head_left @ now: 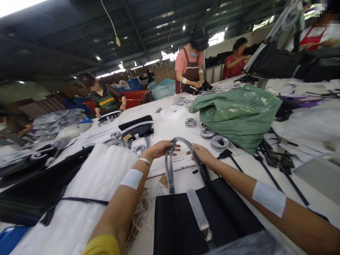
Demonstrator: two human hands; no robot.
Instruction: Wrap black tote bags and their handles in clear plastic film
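A black handbag (180, 219) lies in front of me at the bottom of the head view. Its handles (183, 140) are wrapped in clear plastic and arch up between my hands. My left hand (160, 149) grips the handle on the left of the arch, its fingertips showing past the strap. On the other side, my right hand (203, 156) holds the handle, with fingers partly hidden behind it. A pale wrapped strap (198, 210) runs down the middle of the bag. Clear plastic film (247, 244) covers its lower right part.
A green plastic sack (236, 113) and rolled, wrapped straps (219, 142) lie on the white table (170, 124). White foam sheeting (101, 177) and black bags (71, 173) are at left. Several co-workers, one in a brown apron (192, 69), stand around. Black straps (281, 156) lie right.
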